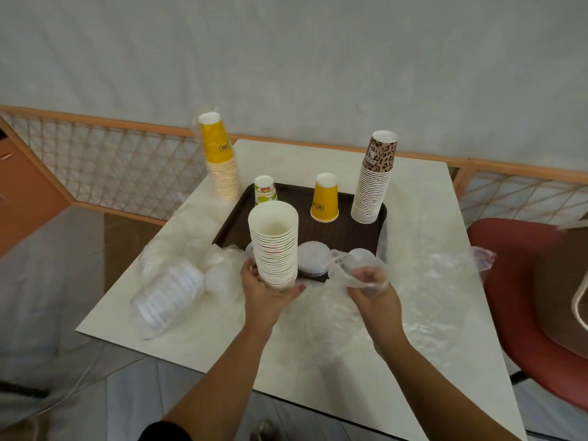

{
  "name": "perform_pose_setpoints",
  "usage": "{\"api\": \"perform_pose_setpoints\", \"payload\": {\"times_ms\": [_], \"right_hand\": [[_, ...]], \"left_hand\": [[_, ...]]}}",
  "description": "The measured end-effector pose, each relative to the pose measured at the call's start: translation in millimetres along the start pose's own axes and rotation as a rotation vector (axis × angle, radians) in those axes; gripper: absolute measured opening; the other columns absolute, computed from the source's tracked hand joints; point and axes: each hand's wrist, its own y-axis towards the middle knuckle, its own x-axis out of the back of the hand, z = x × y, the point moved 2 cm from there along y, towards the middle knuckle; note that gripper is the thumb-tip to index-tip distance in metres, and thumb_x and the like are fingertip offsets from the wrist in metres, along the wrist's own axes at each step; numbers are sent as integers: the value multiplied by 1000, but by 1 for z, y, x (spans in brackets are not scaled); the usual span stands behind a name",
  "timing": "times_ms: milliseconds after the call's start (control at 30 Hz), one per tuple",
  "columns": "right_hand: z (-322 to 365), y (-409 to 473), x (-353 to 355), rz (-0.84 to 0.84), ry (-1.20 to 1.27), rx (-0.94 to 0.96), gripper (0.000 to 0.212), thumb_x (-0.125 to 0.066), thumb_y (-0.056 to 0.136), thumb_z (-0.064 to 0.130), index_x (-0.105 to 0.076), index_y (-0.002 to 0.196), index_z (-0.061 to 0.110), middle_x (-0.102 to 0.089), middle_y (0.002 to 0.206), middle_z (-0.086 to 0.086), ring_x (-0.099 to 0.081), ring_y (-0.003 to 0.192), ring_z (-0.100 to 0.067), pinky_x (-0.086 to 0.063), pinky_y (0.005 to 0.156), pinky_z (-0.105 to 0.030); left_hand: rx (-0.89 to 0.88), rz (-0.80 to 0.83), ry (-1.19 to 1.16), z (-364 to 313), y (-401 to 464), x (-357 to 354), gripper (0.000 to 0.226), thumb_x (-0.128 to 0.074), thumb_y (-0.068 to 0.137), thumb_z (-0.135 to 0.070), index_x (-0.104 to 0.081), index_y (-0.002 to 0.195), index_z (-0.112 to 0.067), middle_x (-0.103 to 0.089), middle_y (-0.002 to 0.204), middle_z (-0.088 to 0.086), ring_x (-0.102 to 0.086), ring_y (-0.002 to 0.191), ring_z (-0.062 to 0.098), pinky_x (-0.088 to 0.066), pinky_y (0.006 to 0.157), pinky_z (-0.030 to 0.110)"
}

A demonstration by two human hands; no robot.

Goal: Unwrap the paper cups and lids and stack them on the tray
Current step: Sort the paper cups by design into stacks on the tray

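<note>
My left hand (pixel 264 292) grips the base of a tall stack of white paper cups (pixel 275 243), mouths up, held just in front of the dark brown tray (pixel 350 237). My right hand (pixel 370 286) is closed on a crumpled clear plastic wrapper (pixel 353 265). On the tray stand an upside-down yellow cup (pixel 324 198), a green-printed cup (pixel 264 190), a leopard-print stack (pixel 374 183) and flat white lids (pixel 313 257). A yellow cup stack in plastic (pixel 219 157) stands left of the tray. A wrapped sleeve of white lids (pixel 168 294) lies at the table's left.
Loose clear wrappers (pixel 429 281) are spread over the white table (pixel 318 361) on the right and front. A red chair (pixel 515 297) stands close on the right. A wooden lattice rail (pixel 111 163) runs behind the table.
</note>
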Motion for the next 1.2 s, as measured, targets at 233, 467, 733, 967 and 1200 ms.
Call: {"api": "perform_pose_setpoints", "payload": {"times_ms": [233, 467, 733, 967, 1200], "right_hand": [[7, 12, 15, -121, 174, 14, 22, -70, 83, 16, -58, 91, 33, -65, 108, 0, -61, 96, -14, -51, 81, -27], [43, 29, 52, -257, 556, 20, 15, -62, 87, 3, -61, 99, 12, -64, 92, -4, -63, 86, -15, -52, 76, -26], [89, 14, 98, -19, 621, 5, 32, -41, 95, -7, -44, 105, 24, -42, 76, 60, -41, 80, 37, -32, 72, 8], [48, 2, 115, -53, 695, -33, 9, -56, 90, 23, -60, 94, 16, -66, 92, -2, -63, 89, -19, -51, 83, -40], [26, -10, 154, -511, 296, -176, 67, -67, 85, 14, -32, 141, 19, -46, 135, -9, -50, 116, -18, -43, 93, -31]], "left_hand": [[114, -356, 2, 6, -55, -17, 50, -63, 86, -31, -39, 119, -2, -44, 119, 14, -41, 108, 29, -36, 83, 33], [756, 46, -510, -31, -104, -58, 56, -60, 84, -53, -35, 126, -25, -40, 129, 6, -43, 119, 28, -44, 94, 50], [831, 554, -962, -91, -83, -92, 99, -54, 69, -75, -30, 143, -15, -49, 132, 26, -64, 103, 40, -51, 81, 55], [471, 458, -1009, -156, -16, -116, 23, -52, 96, -22, -61, 113, -11, -68, 98, 5, -66, 75, 15, -57, 75, 31], [-6, 513, -527, -194, -13, -126, 27, -52, 91, -4, -60, 109, -23, -66, 83, 1, -63, 68, 12, -48, 58, 21]]}}
